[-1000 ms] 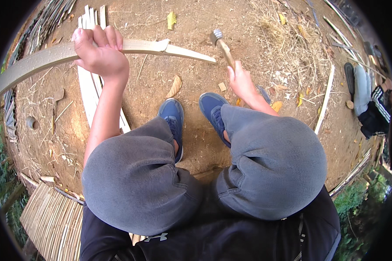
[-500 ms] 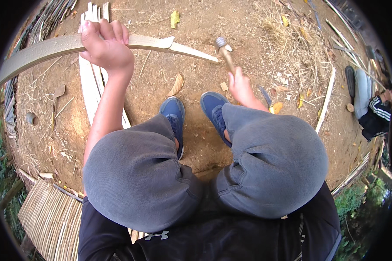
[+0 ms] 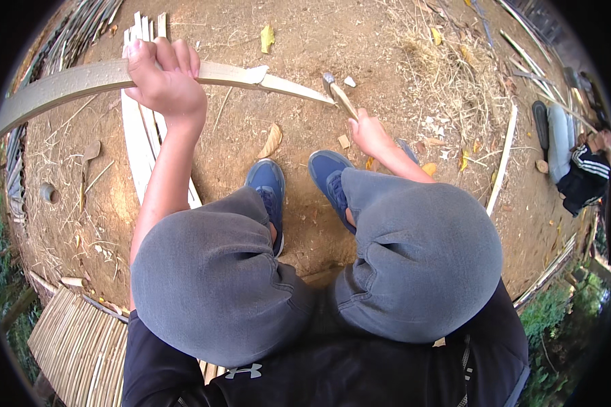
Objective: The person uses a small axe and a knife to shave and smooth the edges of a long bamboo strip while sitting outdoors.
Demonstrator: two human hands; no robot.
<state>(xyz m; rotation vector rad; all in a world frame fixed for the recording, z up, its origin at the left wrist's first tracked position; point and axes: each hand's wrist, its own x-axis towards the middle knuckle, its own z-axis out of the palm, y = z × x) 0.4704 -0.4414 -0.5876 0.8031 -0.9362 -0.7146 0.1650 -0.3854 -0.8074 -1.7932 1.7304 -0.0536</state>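
woven mat (image 3: 75,346): lower left beside my thigh, lies flat on the dirt.
split slats (image 3: 139,129): pale strips laid side by side on the ground under my left arm, stacked out of the way.
bamboo strip (image 3: 68,81): long, curved, runs from far left to its pointed tip in the middle; held up off the ground so the tip is free to cut.
left hand (image 3: 164,80): my fingers wrapped over the strip, clamped tight on it, steadying it level.
dry leaf (image 3: 271,141): on the dirt ahead of my left shoe, loose.
shoes (image 3: 299,183): blue, planted apart, I squat above them.
hatchet (image 3: 336,95): small head touching the strip's tip, handle slanting back to me, edge set for trimming.
right hand (image 3: 370,132): closed round the handle low down, for control.
other person (image 3: 584,169): far right edge, sitting, only sleeve and legs show.
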